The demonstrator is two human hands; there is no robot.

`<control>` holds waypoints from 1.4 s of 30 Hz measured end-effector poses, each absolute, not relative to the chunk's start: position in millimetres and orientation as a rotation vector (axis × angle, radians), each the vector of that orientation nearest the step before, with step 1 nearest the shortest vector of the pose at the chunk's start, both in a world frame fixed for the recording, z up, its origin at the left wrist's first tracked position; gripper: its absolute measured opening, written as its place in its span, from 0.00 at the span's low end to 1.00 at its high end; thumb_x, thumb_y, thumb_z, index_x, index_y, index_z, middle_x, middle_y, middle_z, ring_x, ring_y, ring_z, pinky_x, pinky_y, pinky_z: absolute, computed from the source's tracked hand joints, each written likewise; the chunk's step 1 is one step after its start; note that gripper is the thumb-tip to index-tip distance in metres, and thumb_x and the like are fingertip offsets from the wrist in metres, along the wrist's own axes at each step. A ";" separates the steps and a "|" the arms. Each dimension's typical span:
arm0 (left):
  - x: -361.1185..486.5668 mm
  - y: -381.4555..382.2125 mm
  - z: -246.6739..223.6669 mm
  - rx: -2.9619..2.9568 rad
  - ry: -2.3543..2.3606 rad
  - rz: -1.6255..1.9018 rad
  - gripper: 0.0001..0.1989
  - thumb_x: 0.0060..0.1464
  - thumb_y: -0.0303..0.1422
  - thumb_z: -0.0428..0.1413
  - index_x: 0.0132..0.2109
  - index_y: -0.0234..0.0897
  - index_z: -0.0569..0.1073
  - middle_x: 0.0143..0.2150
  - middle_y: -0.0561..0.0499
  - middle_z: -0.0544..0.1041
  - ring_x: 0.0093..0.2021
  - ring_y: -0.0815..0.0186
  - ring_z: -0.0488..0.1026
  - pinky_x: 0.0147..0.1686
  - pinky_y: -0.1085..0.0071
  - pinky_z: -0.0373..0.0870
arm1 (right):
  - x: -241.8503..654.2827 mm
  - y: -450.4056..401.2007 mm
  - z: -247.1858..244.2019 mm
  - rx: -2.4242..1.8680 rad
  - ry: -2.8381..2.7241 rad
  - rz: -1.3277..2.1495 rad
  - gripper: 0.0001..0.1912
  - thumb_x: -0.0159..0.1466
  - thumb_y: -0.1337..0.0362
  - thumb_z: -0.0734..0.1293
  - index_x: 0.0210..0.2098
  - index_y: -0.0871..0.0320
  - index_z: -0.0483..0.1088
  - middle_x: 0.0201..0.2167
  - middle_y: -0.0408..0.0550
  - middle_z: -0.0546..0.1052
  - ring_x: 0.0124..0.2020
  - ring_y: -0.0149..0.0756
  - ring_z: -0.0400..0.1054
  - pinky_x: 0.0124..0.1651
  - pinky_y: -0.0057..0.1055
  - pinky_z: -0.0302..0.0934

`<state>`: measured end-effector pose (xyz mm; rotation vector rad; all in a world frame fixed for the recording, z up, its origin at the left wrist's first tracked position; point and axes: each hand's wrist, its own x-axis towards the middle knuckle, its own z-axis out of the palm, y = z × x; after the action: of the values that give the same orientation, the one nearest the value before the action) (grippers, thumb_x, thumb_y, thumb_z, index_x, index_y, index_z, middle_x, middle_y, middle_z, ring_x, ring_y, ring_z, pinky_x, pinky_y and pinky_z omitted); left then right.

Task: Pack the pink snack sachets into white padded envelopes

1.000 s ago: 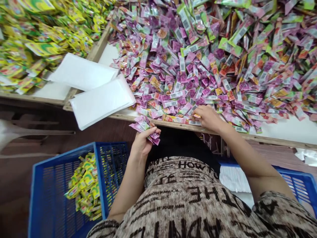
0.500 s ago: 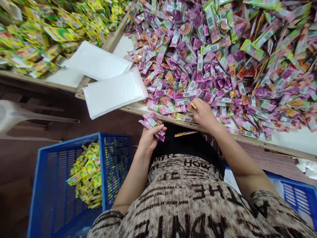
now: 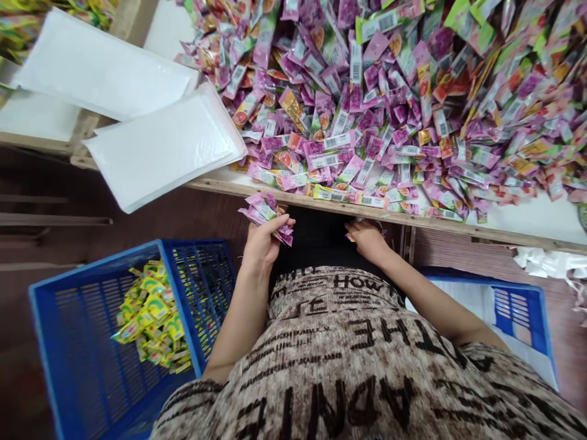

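Left hand: Our left hand (image 3: 266, 237) is closed around a small bunch of purple packets (image 3: 262, 209), with the thumb on top. The bunch sticks out past the fingers, just below the table's front edge.
Right hand: Our right hand (image 3: 369, 240) is below the front edge too, over our dark lap (image 3: 316, 235). Its fingers are bent. A bit of orange shows at the fingertips, but we can't tell if they have a tight hold on it.
Table: The table (image 3: 449, 225) has a wooden front edge. A big messy pile of packets (image 3: 330, 116), mostly purple and pink, goes from near that edge to the back.
Front row: A yellow-green packet (image 3: 329, 194) lies right along the front edge, near its middle.
White sheets: Two white stacks (image 3: 167, 146) lie left of the pile, one partly on the other. The nearer one hangs over the front edge.
Left corner: Yellow packets (image 3: 98, 12) lie past a wooden strip (image 3: 132, 24).
Baskets: A blue basket (image 3: 95, 264) on our left holds little yellow packs (image 3: 156, 318). Another blue basket (image 3: 534, 299) on our right holds white sheets (image 3: 463, 296).
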<state>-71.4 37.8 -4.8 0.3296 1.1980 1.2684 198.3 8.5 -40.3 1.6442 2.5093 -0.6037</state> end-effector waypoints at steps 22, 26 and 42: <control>-75.4 16.1 8.8 0.333 1.209 1.246 0.19 0.32 0.27 0.72 0.34 0.33 0.75 0.27 0.55 0.77 0.26 0.70 0.77 0.31 0.76 0.72 | 203.6 127.1 74.7 1.888 2.404 -0.404 0.07 0.55 0.62 0.74 0.26 0.57 0.73 0.23 0.48 0.74 0.28 0.40 0.68 0.30 0.31 0.52; -67.7 21.3 6.5 0.366 1.176 1.214 0.18 0.33 0.28 0.72 0.34 0.33 0.75 0.27 0.55 0.76 0.26 0.70 0.76 0.31 0.75 0.72 | 203.0 112.2 78.1 2.203 2.361 -0.160 0.04 0.60 0.64 0.68 0.33 0.58 0.75 0.28 0.53 0.77 0.32 0.44 0.70 0.33 0.33 0.54; -6.8 49.8 35.4 0.756 0.907 1.213 0.31 0.41 0.32 0.72 0.54 0.48 0.74 0.56 0.50 0.76 0.65 0.59 0.66 0.62 0.66 0.65 | 121.6 84.8 60.1 1.888 2.972 -1.822 0.14 0.71 0.52 0.59 0.41 0.56 0.65 0.42 0.47 0.69 0.46 0.37 0.64 0.51 0.33 0.59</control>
<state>-6.8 49.8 35.4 0.7562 0.9068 1.2129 121.6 84.8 60.1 1.8882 2.9718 -1.8224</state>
